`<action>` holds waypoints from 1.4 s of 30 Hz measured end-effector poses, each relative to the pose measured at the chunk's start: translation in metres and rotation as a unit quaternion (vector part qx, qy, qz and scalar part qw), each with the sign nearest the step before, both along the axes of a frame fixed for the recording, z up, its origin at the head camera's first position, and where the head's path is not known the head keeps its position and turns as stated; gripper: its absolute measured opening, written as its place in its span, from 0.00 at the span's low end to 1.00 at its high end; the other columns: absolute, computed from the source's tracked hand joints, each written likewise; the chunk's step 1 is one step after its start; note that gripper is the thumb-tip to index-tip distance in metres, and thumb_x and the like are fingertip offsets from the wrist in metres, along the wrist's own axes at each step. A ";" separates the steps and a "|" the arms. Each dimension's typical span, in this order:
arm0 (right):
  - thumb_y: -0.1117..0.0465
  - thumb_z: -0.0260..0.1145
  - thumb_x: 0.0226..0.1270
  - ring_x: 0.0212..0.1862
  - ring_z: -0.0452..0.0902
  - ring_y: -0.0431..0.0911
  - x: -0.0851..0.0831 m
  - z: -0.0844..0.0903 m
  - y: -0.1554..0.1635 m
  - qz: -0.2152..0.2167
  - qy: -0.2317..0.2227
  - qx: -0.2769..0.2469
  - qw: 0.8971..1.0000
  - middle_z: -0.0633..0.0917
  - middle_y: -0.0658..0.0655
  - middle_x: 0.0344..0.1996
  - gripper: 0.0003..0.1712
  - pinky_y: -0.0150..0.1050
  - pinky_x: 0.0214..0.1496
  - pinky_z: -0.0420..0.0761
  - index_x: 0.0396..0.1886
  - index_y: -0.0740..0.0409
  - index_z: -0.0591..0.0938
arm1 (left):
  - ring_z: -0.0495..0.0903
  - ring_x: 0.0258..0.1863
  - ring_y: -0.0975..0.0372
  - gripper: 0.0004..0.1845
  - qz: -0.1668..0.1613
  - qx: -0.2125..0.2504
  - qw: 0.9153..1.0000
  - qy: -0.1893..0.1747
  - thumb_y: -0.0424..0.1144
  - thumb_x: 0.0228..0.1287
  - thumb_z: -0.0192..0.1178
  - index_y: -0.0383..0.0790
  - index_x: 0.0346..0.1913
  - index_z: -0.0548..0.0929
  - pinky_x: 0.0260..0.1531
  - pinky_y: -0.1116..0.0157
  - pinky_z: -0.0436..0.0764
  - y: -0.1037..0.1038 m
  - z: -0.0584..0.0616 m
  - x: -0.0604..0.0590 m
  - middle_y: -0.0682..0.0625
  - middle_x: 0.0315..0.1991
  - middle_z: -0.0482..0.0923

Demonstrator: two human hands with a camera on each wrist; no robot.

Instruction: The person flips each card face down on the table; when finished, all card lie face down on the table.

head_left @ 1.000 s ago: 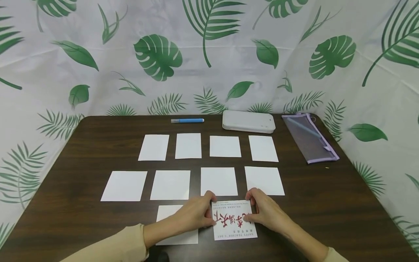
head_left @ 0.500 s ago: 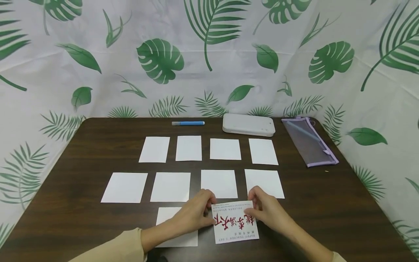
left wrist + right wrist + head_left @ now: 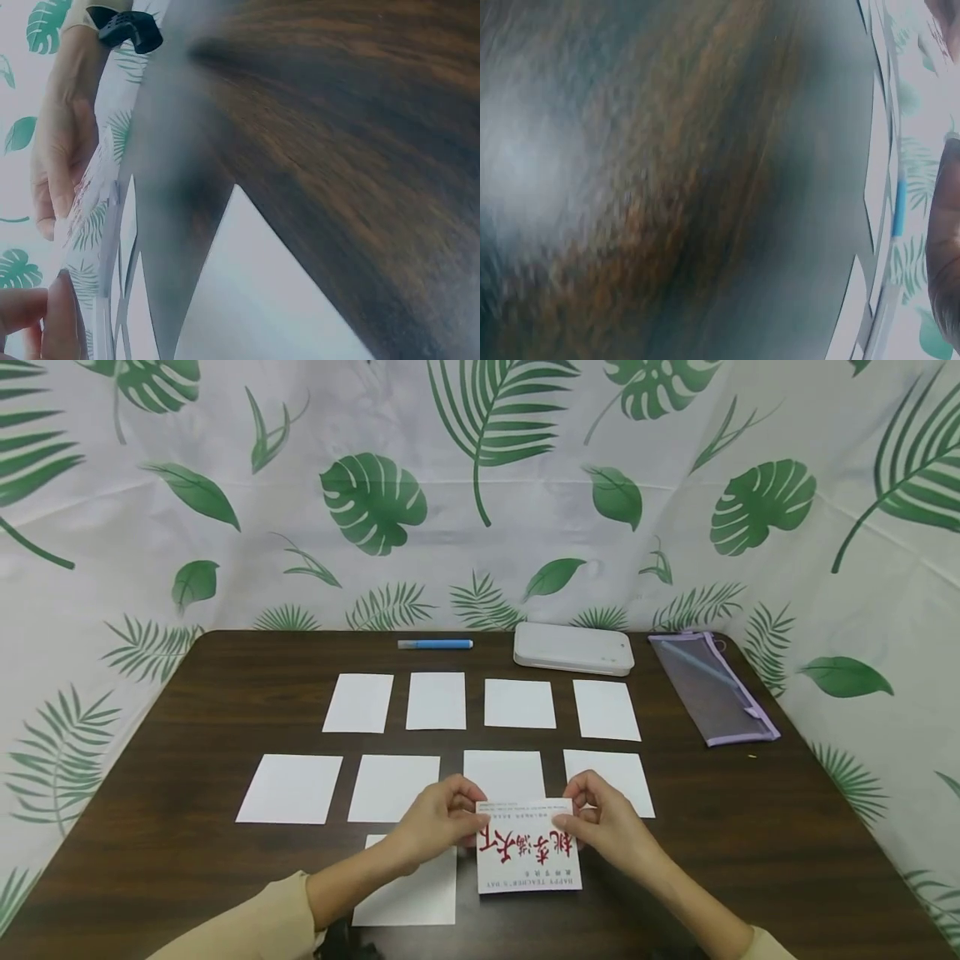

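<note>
Between my two hands is a white greeting card with red characters and small print reading "Happy Teacher's Day", upside down in the head view. My left hand pinches its upper left corner, thumb on the printed face. At the upper right corner my right hand pinches it the same way. Under my left forearm lies a blank white card, partly covered. In the left wrist view, the right hand shows past the card's edge, with left fingertips at the lower left.
Blank white cards lie in two rows on the dark wooden table, including one card at the left. Behind them are a blue marker, a white case and a purple-edged mesh pouch. A leaf-print cloth hangs behind.
Both hands have raised the printed card slightly away from me. It tilted briefly at its right side, then came level again, and its red characters show more fully now.
</note>
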State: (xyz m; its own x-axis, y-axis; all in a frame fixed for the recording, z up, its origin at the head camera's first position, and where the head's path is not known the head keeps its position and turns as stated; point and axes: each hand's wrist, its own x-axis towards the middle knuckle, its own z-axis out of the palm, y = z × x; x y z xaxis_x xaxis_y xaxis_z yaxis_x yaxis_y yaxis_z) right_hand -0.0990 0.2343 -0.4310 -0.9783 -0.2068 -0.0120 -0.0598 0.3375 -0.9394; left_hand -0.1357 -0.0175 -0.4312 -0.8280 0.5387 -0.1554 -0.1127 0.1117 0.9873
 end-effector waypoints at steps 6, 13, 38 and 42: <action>0.73 0.66 0.57 0.23 0.78 0.40 -0.002 0.000 -0.001 -0.017 0.000 -0.004 1.000 0.74 0.60 0.29 0.18 0.37 0.22 0.80 0.41 0.69 0.67 | 0.80 0.29 0.64 0.12 0.019 -0.008 1.000 0.000 0.27 0.59 0.60 0.27 0.44 0.73 0.29 0.70 0.82 0.001 0.002 -0.003 0.44 0.33 0.80; 0.76 0.72 0.46 0.29 0.72 0.34 -0.001 0.013 -0.019 -0.140 0.197 0.107 0.964 0.76 0.54 0.27 0.20 0.29 0.27 0.77 0.38 0.63 0.75 | 0.81 0.29 0.64 0.11 0.047 -0.008 0.999 0.017 0.25 0.59 0.59 0.27 0.44 0.73 0.29 0.69 0.82 0.003 0.005 -0.007 0.43 0.33 0.80; 0.77 0.70 0.39 0.25 0.72 0.32 0.016 0.024 -0.066 -0.024 0.383 0.200 0.901 0.77 0.47 0.24 0.26 0.20 0.25 0.73 0.42 0.63 0.75 | 0.80 0.38 0.63 0.12 0.068 0.113 0.991 0.035 0.27 0.62 0.58 0.27 0.47 0.73 0.36 0.64 0.83 0.021 0.032 0.003 0.35 0.43 0.77; 0.81 0.67 0.40 0.24 0.73 0.34 0.015 0.027 -0.063 -0.031 0.405 0.170 0.898 0.76 0.48 0.24 0.26 0.20 0.26 0.74 0.44 0.65 0.77 | 0.80 0.43 0.59 0.14 0.067 0.112 0.990 0.060 0.31 0.63 0.59 0.28 0.48 0.74 0.38 0.64 0.83 0.020 0.031 0.001 0.35 0.47 0.76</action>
State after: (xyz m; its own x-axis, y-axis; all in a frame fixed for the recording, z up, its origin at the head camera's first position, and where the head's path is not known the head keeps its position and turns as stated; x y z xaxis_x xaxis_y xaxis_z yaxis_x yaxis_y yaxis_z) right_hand -0.0839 0.1714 -0.4042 -0.7038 -0.2710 0.6567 -0.6485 0.6226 -0.4380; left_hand -0.1344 0.0023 -0.4004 -0.8998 0.4323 0.0594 0.0084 -0.1190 0.9929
